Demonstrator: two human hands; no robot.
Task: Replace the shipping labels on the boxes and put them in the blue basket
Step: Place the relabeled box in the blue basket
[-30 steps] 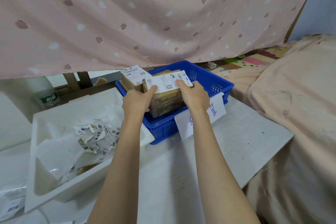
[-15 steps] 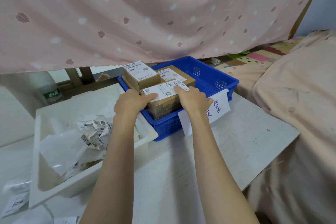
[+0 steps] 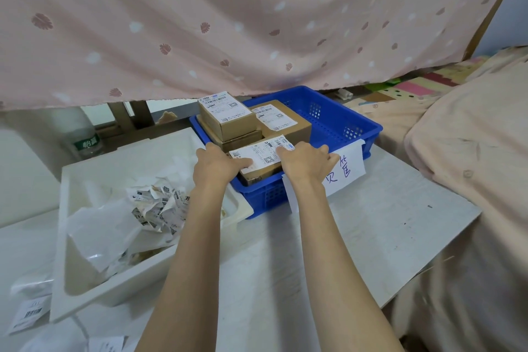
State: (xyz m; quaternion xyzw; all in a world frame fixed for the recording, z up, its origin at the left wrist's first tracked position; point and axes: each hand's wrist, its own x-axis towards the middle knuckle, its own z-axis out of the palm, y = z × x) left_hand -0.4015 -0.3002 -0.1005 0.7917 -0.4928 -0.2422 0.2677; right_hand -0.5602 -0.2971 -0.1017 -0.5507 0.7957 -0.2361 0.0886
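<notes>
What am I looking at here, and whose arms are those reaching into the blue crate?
There is no machine: a person wears a camera on the head, so the picture looks forward and down along their own arms. The left hand and right hand hold a cardboard box with a white shipping label, lowering it into the blue basket, where more labelled boxes sit. Beside it, a white tray holds crumpled old labels. Everything rests on a white table under a pink curtain.

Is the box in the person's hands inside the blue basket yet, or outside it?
Inside. The box sits below the blue basket's front rim, label up, with left hand and right hand gripping its ends.
</notes>
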